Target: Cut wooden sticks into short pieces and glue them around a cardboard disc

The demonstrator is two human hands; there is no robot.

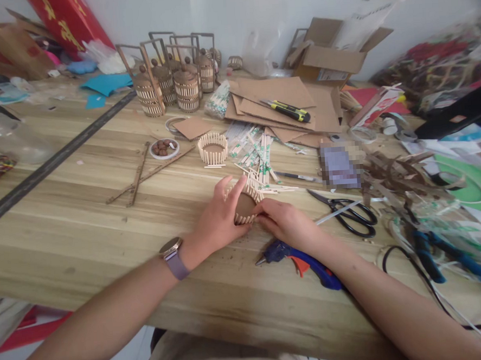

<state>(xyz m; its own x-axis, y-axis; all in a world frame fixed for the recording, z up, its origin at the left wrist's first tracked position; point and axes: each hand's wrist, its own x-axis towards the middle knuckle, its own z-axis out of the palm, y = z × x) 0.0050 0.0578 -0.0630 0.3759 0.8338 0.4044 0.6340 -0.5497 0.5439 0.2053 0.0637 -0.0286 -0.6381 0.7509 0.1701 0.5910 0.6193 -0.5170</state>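
Note:
My left hand (215,217) is curled around a small round basket (246,204), which has a brown cardboard base ringed by short upright wooden sticks. Its index finger reaches across the far side, while the thumb lies along the near rim. At the right rim, my right hand (282,220) pinches with the fingertips; whether a loose stick is between them is hidden. Below my right wrist lies a blue glue gun (277,252) with an orange trigger. A similar stick basket (213,148) stands beyond my hands, and loose wooden sticks (279,189) lie just behind the held one.
Several lidded stick lanterns (186,91) with tall handles stand at the back. A yellow-black utility knife (287,112) rests on cardboard sheets (276,93). Black scissors (350,214) and blue-handled pliers (428,255) lie rightward. A white dish (164,156) holds brown beads.

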